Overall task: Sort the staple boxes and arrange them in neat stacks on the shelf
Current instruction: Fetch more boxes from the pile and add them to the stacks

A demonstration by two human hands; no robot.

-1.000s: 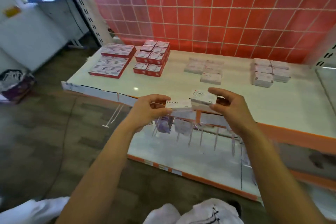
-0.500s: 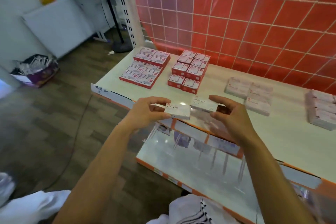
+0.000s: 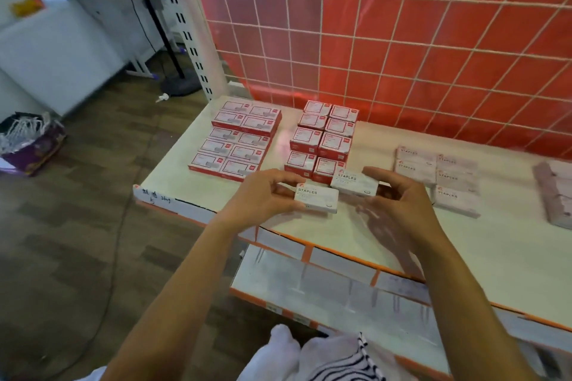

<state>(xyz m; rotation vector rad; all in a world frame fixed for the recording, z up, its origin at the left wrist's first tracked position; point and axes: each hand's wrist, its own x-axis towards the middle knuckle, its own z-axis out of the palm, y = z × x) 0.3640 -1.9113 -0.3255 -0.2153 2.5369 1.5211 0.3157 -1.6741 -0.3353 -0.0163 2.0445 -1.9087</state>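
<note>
Observer: Grip state and progress are requested.

Recorder: Left white box [image 3: 317, 197] is pinched by the left hand [image 3: 266, 195] and right white box [image 3: 354, 184] by the right hand [image 3: 399, 204], both held above the shelf [image 3: 340, 235] near its front edge. "STAPLES" is read on each. White stacks [image 3: 439, 176] mid-shelf and red stacks [image 3: 322, 142] toward the rear left corner are already formed. These two are judged still to be placed.

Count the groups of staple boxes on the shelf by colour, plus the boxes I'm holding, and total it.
Red groups on the shelf: 2 (wide red boxes, small red boxes).
White groups: 2 (middle white group, far-right white group).
Held white boxes: 2 (left white box in left hand, right white box in right hand).
Total: 4 groups, 2 held boxes.
</note>
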